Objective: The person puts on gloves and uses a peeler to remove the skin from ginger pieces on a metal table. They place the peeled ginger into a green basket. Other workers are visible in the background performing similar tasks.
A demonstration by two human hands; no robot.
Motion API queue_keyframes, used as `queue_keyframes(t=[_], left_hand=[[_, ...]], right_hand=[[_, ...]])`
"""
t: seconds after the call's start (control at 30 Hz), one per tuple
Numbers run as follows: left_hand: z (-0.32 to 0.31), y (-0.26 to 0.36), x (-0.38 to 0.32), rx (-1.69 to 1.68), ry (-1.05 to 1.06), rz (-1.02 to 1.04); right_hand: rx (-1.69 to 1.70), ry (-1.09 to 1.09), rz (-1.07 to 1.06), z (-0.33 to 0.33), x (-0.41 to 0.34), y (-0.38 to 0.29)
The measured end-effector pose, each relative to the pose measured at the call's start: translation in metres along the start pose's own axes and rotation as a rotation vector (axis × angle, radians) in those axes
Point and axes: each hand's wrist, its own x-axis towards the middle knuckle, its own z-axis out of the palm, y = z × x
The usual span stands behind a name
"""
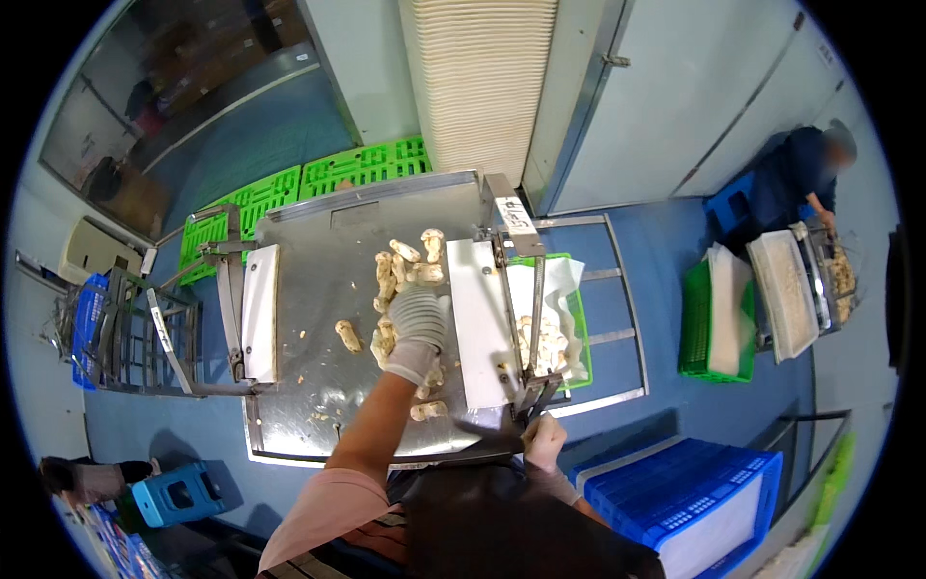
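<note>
My left hand (417, 318), in a white ribbed glove, reaches palm down over a cluster of whole mushrooms (383, 279) on a steel table (311, 289). Its fingertips are hidden, so any grip is unclear. One mushroom (349, 336) lies apart to the left, another (429, 411) near the front edge. My right hand (544, 440), in a pale glove, is closed around the lower end of the lever of a metal hinged cutter (538, 311). The cutter stands beside a white cutting board (477, 326). Beyond it, cut mushroom pieces (542, 344) lie on white lining in a green basket (587, 340).
A second cutter with a white board (261, 311) is at the table's left. Blue crates (673, 485) stand close at the lower right. Green pallets (362, 168) lie behind the table. One person (796, 170) works at far right, another (94, 481) at lower left.
</note>
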Motion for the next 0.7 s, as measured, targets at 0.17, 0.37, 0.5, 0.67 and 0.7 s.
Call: queue_keyframes(t=[0.17,0.37,0.5,0.67,0.7], left_hand=[[0.016,-0.032,0.018,-0.244,-0.069,-0.158],[0.009,-0.016,0.013,-0.759,0.100,0.007],[-0.013,-0.036,0.010,-0.646,0.311,-0.258],[0.005,-0.037,-0.001,0.076,0.060,0.257],[0.012,-0.034,-0.003,0.113,0.122,0.199]], right_hand=[[-0.273,-0.294,0.147,-0.006,-0.008,0.033],[-0.278,-0.350,0.162,-0.014,-0.008,0.039],[-0.257,-0.355,0.176,-0.016,-0.003,0.018],[-0.301,-0.315,0.099,-0.014,0.001,0.002],[-0.285,-0.304,0.106,-0.012,0.001,0.003]])
